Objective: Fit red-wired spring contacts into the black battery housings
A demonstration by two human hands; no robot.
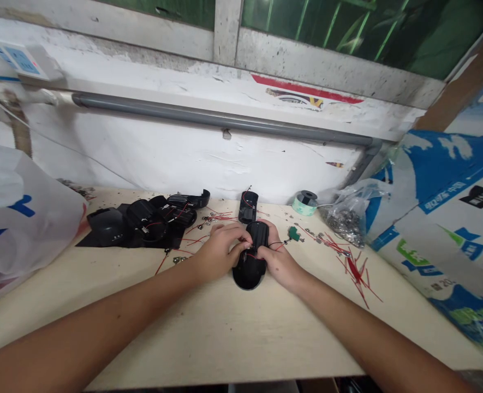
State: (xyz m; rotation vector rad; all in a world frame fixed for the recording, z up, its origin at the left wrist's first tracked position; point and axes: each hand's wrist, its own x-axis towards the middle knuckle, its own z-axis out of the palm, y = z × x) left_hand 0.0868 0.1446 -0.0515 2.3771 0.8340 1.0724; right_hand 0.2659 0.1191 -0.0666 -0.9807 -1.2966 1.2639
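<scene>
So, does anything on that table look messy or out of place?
Yes, mildly: right of the held black casing, red wires lie splayed and small metal pieces are strewn loose, rather than gathered. The casing itself shows no clear damage.

Even, moderately bright light, soft shadows, wide-angle stretch.
The white wall (pixel 176 155) and pale tabletop (pixel 208 338) read bright, the window (pixel 413 38) dim green with bright streaks; the light's source cannot be told. Detail sinks into darkness inside the black casing (pixel 248 277), the thin red wires (pixel 355 273) look slightly soft, and the printed packaging (pixel 441 191) stretches towards the right edge.
</scene>
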